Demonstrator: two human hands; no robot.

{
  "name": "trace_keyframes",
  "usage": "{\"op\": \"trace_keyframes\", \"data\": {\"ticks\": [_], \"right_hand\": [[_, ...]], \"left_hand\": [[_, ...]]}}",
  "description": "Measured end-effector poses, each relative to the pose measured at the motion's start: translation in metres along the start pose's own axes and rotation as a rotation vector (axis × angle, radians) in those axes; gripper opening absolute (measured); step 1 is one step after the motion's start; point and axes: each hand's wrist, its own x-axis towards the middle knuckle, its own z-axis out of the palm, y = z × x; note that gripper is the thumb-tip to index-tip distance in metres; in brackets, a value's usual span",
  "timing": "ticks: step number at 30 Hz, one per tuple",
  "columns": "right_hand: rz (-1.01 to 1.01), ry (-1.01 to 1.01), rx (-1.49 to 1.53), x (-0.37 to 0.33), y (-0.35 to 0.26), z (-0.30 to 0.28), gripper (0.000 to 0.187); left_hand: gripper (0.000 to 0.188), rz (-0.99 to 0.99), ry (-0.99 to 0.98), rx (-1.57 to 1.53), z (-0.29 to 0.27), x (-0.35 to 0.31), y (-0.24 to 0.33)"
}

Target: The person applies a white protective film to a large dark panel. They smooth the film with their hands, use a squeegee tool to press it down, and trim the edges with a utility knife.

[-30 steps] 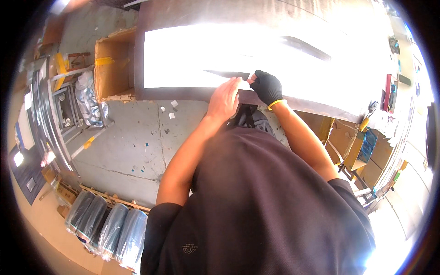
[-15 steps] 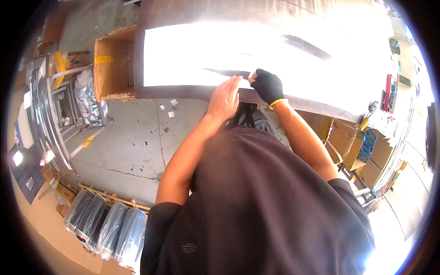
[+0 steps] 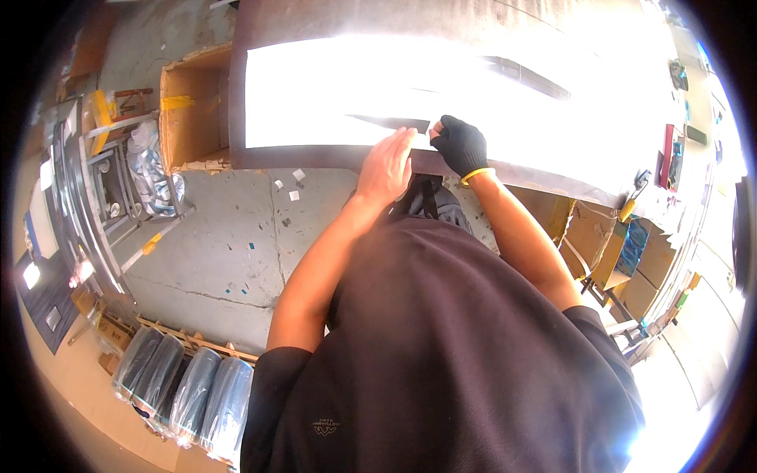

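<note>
A bright white sheet (image 3: pixel 300 102) lies on the dark tabletop (image 3: pixel 264 158), much of it washed out by glare. My bare left hand (image 3: pixel 386 167) rests at its near edge, fingers stretched out and held together, nothing visibly gripped. Just to the right, my right hand (image 3: pixel 462 148) wears a black glove with a yellow cuff. Its fingers are curled in and the bare fingertips pinch at the sheet's near edge; what they hold is too small and overexposed to name. A thin dark wedge-shaped strip (image 3: pixel 382 122) shows beyond my fingertips.
An open cardboard box (image 3: pixel 193 118) stands against the table's left end. Farther left is a metal frame cart (image 3: pixel 118 185). Plastic-wrapped rolls (image 3: pixel 193 386) stand at lower left. Cartons (image 3: pixel 587 236) sit under the table's right side. Scraps (image 3: pixel 293 195) litter the floor.
Both hands stay nearly in place at the sheet's near edge. The view has shifted very slightly; nothing else visibly differs.
</note>
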Motion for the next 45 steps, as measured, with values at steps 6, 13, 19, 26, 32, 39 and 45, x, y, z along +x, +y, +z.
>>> {"op": "trace_keyframes", "data": {"ticks": [6,13,19,26,32,39,45], "right_hand": [[0.097,0.059,-0.052,-0.007,-0.001,0.005,0.017],[0.108,0.042,0.106,-0.021,-0.010,0.001,0.023],[0.128,0.034,0.075,-0.013,-0.020,0.003,0.024],[0.076,0.050,0.000,-0.010,-0.030,0.007,0.021],[0.047,0.059,-0.070,-0.008,-0.036,0.005,0.016],[0.028,0.071,-0.114,-0.008,-0.038,0.005,0.015],[0.095,0.103,-0.019,-0.014,-0.034,-0.002,0.018]], "left_hand": [[0.060,-0.013,0.000,-0.020,0.000,-0.001,0.000],[0.058,0.008,0.021,-0.040,0.002,-0.002,-0.002],[0.061,0.014,-0.001,-0.029,0.001,-0.001,-0.003],[0.061,0.017,-0.008,-0.046,0.000,-0.001,-0.005],[0.060,0.022,-0.007,-0.037,-0.002,-0.001,-0.005],[0.058,0.011,-0.017,-0.036,-0.002,-0.002,-0.004],[0.056,0.010,0.002,-0.051,-0.001,-0.002,-0.004]]}}
